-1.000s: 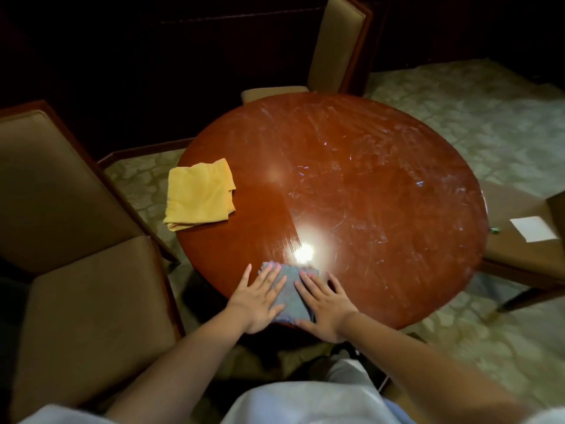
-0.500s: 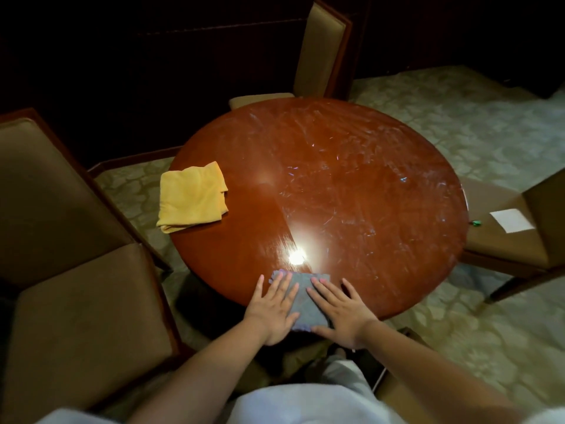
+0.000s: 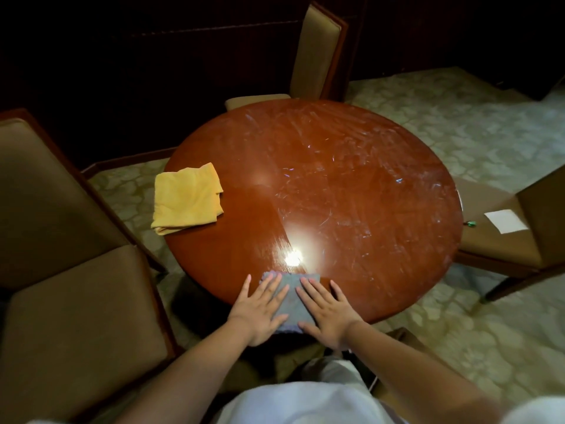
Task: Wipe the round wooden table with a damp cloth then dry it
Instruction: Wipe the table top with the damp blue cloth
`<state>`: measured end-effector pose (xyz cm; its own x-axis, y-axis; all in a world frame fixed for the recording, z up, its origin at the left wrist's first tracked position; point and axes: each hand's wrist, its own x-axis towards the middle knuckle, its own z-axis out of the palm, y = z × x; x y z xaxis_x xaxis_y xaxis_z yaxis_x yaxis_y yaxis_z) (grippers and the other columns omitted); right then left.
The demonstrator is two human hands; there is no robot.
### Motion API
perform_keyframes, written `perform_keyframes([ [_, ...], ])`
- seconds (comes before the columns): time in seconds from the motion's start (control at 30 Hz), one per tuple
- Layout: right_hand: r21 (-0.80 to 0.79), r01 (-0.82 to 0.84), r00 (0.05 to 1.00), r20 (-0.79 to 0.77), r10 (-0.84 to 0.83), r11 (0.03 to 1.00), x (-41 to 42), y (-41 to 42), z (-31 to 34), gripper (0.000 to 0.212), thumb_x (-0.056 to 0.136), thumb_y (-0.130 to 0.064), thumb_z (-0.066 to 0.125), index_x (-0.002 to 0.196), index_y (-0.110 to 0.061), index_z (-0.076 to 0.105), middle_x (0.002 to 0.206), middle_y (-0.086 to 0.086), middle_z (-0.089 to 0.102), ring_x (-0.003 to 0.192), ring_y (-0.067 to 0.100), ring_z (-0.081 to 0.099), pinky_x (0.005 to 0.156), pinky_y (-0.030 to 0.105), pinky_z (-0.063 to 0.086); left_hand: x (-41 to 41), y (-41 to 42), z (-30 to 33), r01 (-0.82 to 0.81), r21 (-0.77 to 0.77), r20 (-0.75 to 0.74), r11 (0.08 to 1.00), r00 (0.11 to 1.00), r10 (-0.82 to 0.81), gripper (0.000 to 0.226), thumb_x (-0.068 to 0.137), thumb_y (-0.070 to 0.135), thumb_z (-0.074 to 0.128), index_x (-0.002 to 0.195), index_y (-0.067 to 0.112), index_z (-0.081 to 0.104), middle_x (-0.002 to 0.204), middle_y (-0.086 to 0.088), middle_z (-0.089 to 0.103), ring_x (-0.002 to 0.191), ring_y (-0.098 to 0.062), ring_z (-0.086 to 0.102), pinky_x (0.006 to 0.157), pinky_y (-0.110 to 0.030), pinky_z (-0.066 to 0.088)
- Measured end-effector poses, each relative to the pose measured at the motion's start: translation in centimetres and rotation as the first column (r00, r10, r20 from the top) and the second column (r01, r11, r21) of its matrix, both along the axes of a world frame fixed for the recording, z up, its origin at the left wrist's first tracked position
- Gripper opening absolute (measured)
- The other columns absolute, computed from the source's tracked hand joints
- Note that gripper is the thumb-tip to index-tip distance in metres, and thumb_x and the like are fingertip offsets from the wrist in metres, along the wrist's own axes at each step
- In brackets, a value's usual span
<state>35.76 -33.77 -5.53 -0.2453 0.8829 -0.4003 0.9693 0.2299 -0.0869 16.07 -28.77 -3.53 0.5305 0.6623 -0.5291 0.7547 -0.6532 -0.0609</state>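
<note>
At the near edge of the round wooden table [image 3: 351,179], grey cloth [image 3: 293,298] under both flat, spread hands, left hand [image 3: 260,310] beside right hand [image 3: 328,313], folded yellow cloth [image 3: 186,198] far left.

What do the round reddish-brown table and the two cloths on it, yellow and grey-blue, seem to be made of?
The round reddish-brown table looks like wood under a glossy varnish: it mirrors a lamp as a bright spot and shows pale smears. The folded yellow cloth seems a soft, matte woven fabric, with limp creases. The grey-blue cloth under the left hand and right hand looks nubby, perhaps microfibre.
</note>
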Motion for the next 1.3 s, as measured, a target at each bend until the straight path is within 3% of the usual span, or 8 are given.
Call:
perform_keyframes([
  [0.07,0.075,-0.053,0.998,0.045,0.05,0.996,1.0,0.2,0.4,0.075,0.094,-0.065,0.006,0.152,-0.018,0.002,0.157,0.002,0.019,0.143,0.021,0.026,0.111,0.044,0.001,0.4,0.0,0.1,-0.001,0.002,0.001,1.0,1.0,0.001,0.063,0.099,0.052,0.007,0.148,0.021,-0.019,0.153,-0.002,-0.03,0.139,-0.017,-0.03,0.112,-0.053,-0.017],
  [0.17,0.003,-0.034,0.999,0.036,0.034,0.999,2.7,-0.2,0.4,0.075,0.095,-0.065,0.014,0.153,-0.019,0.006,0.149,0.0,0.04,0.14,0.014,0.03,0.109,0.045,0.01,1.9,-0.2,0.3,0.023,-0.005,0.004,1.0,1.0,-0.023,0.063,0.1,0.051,0.008,0.148,0.02,-0.019,0.153,-0.004,-0.03,0.14,-0.019,-0.03,0.112,-0.055,-0.015],
  [0.3,-0.022,-0.04,0.997,0.064,0.041,0.999,6.9,-1.8,0.4,0.074,0.095,-0.065,0.018,0.153,-0.021,0.009,0.151,0.0,0.032,0.146,0.011,0.0,0.111,0.045,0.008,5.9,-0.8,-0.1,0.074,-0.039,0.042,0.996,0.997,-0.072,0.063,0.1,0.051,0.009,0.148,0.021,-0.018,0.154,-0.005,-0.03,0.139,-0.02,-0.031,0.112,-0.056,-0.014],
  [0.43,-0.087,0.044,0.992,0.123,-0.033,0.995,7.2,-2.2,1.3,0.07,0.093,-0.062,0.024,0.149,-0.02,0.029,0.145,-0.001,0.045,0.136,0.012,0.038,0.111,0.041,0.004,7.6,-0.9,-0.7,0.087,-0.029,0.064,0.996,0.994,-0.085,0.064,0.099,0.052,0.009,0.148,0.022,-0.018,0.153,-0.004,-0.03,0.139,-0.02,-0.032,0.111,-0.056,-0.015],
  [0.63,-0.07,0.087,0.996,0.03,-0.085,0.994,4.6,-2.3,1.5,0.101,0.064,-0.065,-0.003,0.149,-0.013,-0.017,0.144,-0.005,-0.034,0.139,0.012,-0.027,0.113,0.04,-0.014,6.5,-0.8,-0.6,0.092,-0.012,0.062,0.996,0.994,-0.091,0.064,0.098,0.054,0.008,0.148,0.023,-0.018,0.154,0.0,-0.029,0.14,-0.016,-0.03,0.112,-0.057,-0.014],
  [0.77,-0.088,0.1,0.994,-0.027,-0.103,0.991,2.6,-1.9,1.8,0.078,0.094,-0.049,0.026,0.151,-0.013,-0.014,0.148,-0.005,-0.031,0.144,0.015,-0.02,0.114,0.044,-0.012,4.4,-0.6,-0.4,0.072,0.026,0.048,0.997,0.996,-0.074,0.064,0.099,0.053,0.009,0.149,0.022,-0.016,0.155,0.0,-0.027,0.141,-0.015,-0.027,0.112,-0.057,-0.011],
  [0.93,-0.024,0.086,0.991,-0.104,-0.088,0.996,1.0,-2.1,1.1,0.096,0.065,-0.056,-0.01,0.151,-0.015,-0.013,0.145,-0.005,-0.033,0.138,0.011,-0.028,0.114,0.045,-0.012,2.9,-0.7,-0.4,0.059,0.045,0.029,0.997,0.998,-0.06,0.065,0.099,0.052,0.01,0.15,0.019,-0.015,0.155,-0.003,-0.026,0.142,-0.017,-0.025,0.113,-0.054,-0.013],
  [1.3,0.047,0.093,0.995,-0.048,-0.091,0.995,6.0,-2.8,0.7,0.089,0.071,-0.058,-0.004,0.151,-0.021,-0.011,0.147,-0.008,-0.027,0.137,0.01,-0.025,0.107,0.035,-0.021,7.5,-0.7,-0.5,0.089,0.017,0.043,0.996,0.995,-0.09,0.064,0.1,0.05,0.01,0.149,0.018,-0.016,0.155,-0.004,-0.028,0.141,-0.019,-0.028,0.114,-0.054,-0.012],
])
